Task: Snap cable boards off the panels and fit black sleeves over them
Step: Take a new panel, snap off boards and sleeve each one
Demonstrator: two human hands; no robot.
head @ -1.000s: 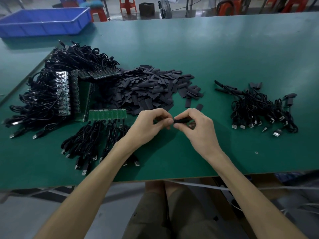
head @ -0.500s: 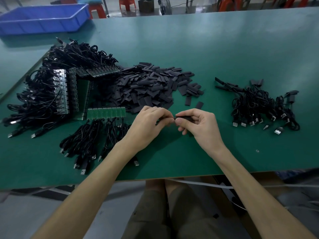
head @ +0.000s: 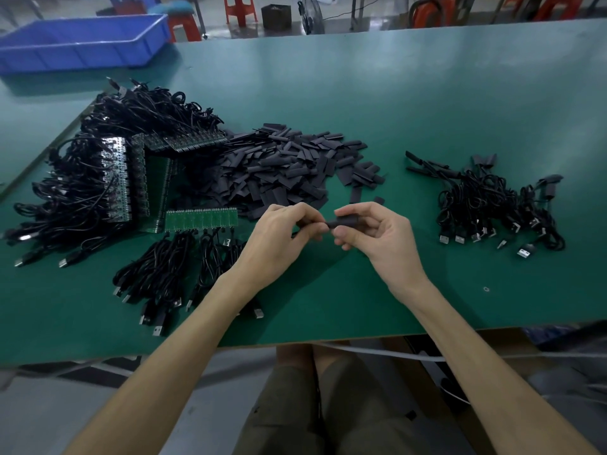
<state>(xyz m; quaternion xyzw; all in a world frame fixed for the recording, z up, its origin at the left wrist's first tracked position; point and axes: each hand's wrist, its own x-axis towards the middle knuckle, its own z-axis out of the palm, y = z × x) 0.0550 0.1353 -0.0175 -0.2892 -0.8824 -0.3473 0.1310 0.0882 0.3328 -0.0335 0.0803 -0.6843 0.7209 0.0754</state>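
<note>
The green table (head: 427, 93) bears a heap of black sleeves (head: 285, 172). Left of the heap sprawls a tangle of cabled panels (head: 98, 178). Right of it, well apart, lies a pile of sleeved cables (head: 492, 205). Just in front of the heap, the right hand (head: 377, 238) pinches one black sleeve (head: 345, 221). The left hand (head: 279, 234) pinches the cable end (head: 324, 223) at the sleeve's mouth.

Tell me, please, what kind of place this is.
Probably an electronics assembly workshop: a heap of cables joined to circuit panels, a pile of black sleeves and a blue bin.
</note>
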